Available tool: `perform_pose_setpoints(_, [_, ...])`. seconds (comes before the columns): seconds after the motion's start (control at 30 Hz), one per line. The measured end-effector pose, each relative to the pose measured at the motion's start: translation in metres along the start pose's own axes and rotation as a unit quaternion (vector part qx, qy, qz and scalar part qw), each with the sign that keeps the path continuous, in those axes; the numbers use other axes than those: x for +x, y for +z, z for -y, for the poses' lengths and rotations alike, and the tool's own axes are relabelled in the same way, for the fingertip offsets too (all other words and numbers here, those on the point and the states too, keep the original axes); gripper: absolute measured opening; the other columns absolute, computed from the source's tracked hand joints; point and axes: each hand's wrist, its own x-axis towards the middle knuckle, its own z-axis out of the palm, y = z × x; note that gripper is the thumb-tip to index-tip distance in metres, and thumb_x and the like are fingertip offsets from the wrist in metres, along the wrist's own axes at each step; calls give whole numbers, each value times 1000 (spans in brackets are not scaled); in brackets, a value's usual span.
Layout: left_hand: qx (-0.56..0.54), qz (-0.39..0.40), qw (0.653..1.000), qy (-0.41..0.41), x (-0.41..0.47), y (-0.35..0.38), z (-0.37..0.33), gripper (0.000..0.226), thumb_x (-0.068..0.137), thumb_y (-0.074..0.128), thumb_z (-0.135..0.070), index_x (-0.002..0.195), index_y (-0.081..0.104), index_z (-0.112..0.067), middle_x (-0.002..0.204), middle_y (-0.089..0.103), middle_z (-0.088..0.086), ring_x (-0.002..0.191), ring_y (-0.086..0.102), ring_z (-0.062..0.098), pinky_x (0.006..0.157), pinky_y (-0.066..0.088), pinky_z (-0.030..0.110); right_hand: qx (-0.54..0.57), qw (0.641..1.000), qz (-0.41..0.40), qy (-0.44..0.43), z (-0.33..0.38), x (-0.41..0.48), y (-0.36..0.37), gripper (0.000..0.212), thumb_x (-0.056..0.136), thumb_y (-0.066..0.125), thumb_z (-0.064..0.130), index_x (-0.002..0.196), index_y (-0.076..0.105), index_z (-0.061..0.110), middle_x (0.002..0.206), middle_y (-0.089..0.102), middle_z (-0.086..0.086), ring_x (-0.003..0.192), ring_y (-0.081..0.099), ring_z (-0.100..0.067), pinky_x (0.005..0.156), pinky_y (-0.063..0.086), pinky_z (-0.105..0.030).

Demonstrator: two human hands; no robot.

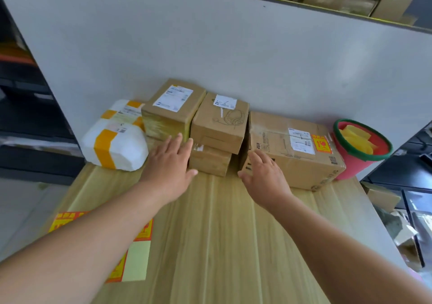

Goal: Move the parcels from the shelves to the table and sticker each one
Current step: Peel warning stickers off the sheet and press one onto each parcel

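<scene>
Head cam: left hand (169,163) and right hand (265,178) both flat and relaxed, gripping nothing, either side of the 2 stacked boxes (221,126) mid-frame, other parcels (280,163) lined along the far edge of the table (222,233), sticker sheet (138,257) lower left.

Smooth pale wood-grain table (222,233). Matt brown cardboard boxes (219,123), some under glossy clear tape (161,126). White plastic bags (126,149) banded with yellow tape (105,147). Smooth red plastic bucket (350,163). Glossy paper sticker sheet (138,257). Matt white paper labels (174,98).
</scene>
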Motion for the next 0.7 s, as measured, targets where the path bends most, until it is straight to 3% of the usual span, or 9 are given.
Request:
perform_pose_setpoints(0.23, [-58,-66,994,-62,64,-16,65,83,92,51,-47,152,2,-18,160,-6,12,147,1,31,117,12,45,62,998,-26,-2,81,53,2,61,97,47,40,148,27,14,153,28,-2,136,35,-24,105,35,-38])
perform_pose_setpoints(0.47, [-173,-26,978,-117,119,-14,120,94,85,61,-49,151,2,-18,156,18,13,140,26,33,109,33,48,98,995,-3,11,149,110,21,62,98,46,40,148,24,13,154,28,-4,134,39,-26,100,39,-38])
perform_pose_setpoints(0.57, [-242,26,959,-148,128,-14,129,93,86,61,-47,152,3,-16,154,28,9,137,34,29,106,37,43,124,990,8,61,161,127,30,54,95,48,43,138,37,11,135,50,-10,115,54,-28,88,47,-39])
perform_pose_setpoints(0.7, [-305,39,940,-147,128,-6,135,61,85,62,-43,135,38,-19,131,53,2,117,51,25,92,46,41,172,980,16,98,168,134,34,35,94,53,39,117,47,13,99,62,-6,84,62,-24,69,53,-36])
